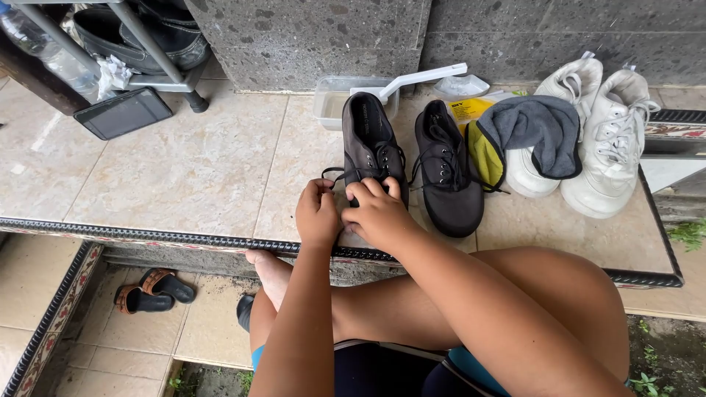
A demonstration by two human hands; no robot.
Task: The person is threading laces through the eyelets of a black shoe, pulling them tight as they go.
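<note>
Your left hand (318, 213) and right hand (379, 215) meet over the toe end of a dark grey lace-up shoe (370, 140), which lies on the polished beige stone ledge (191, 169) with its toe toward you. Both hands curl with the fingers drawn together, pinching at the thin black laces (332, 173); whether the grip is tight cannot be told. The shoe's upper looks matte and cloth-like, its opening a long oval.

Just beside it, to the right, lies its mate (447, 173), the same matte dark fabric, laces loose. Farther right, a soft grey-and-yellow cloth (531, 136) drapes over one of a pair of white sneakers (614, 151) with smooth, slightly scuffed uppers. Behind the shoes stands a clear rectangular plastic tub (331, 103) with a white brush (419, 78) resting across its rim. A flat dark tray (123, 112) lies at the ledge's far left. Below the patterned ledge edge, a pair of sandals (153, 290) rests on the tiled floor.
</note>
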